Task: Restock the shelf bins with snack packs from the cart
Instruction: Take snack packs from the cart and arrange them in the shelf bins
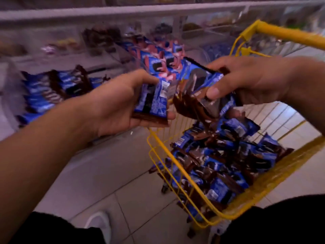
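Note:
My left hand (116, 104) grips a small stack of blue and brown snack packs (154, 101), held upright above the floor. My right hand (249, 80) holds a bunch of the same blue and brown packs (198, 92) over the near left corner of the yellow wire cart (274, 205). The two hands are close together, their packs almost touching. The cart holds several more blue and brown packs (219, 166) in a loose heap. On the shelf, a clear bin (52, 88) at left holds blue and brown packs, and a bin behind my hands holds blue and pink packs (161, 57).
The cart's yellow handle (288, 34) crosses the upper right. Other clear shelf bins (100, 39) with dark snacks line the back, blurred. White floor tiles (133, 191) lie between the shelf base and the cart. My dark trousers and a white shoe (100, 224) show at the bottom.

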The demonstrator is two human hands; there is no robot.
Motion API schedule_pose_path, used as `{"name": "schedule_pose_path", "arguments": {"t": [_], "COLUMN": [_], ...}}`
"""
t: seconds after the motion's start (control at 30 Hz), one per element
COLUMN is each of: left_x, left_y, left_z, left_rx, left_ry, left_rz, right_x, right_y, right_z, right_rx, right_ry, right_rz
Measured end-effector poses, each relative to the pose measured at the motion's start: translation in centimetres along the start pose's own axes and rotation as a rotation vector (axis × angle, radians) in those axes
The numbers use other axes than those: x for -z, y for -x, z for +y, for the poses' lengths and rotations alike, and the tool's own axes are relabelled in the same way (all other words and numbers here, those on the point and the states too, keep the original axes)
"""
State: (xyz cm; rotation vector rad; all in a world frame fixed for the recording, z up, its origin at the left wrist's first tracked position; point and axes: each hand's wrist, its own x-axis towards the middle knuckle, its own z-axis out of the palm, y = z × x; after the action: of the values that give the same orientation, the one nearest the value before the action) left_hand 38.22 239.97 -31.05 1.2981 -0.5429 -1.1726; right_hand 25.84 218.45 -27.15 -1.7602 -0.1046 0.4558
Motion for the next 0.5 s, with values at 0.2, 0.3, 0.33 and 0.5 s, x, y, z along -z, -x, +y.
{"name": "schedule_pose_path", "arguments": {"t": [0.2, 0.3, 0.33, 0.5], "left_x": [3.5, 4.6, 5.0, 6.1], "left_y": [3.7, 4.5, 4.6, 4.2], "left_z": [-0.1, -0.6, -0.8, -1.6], "left_rx": [-0.049, -0.093, -0.143, -0.353], "left_ry": [0.288, 0.156, 0.072, -0.297], "left_rz": [0.047, 0.134, 0.199, 0.483], "right_x": [-4.6, -4.8, -4.6, -4.2], "right_y": [-5.7, -6.8, -7.0, -7.9], "right_z": [0.1, 0.9, 1.0, 1.4], "right_rx": [0.145, 0.131, 0.119, 0.152], "right_ry": [-0.135, -0.137, -0.129, -0.198], "right_rz": [0.183, 0.213, 0.221, 0.190]}}
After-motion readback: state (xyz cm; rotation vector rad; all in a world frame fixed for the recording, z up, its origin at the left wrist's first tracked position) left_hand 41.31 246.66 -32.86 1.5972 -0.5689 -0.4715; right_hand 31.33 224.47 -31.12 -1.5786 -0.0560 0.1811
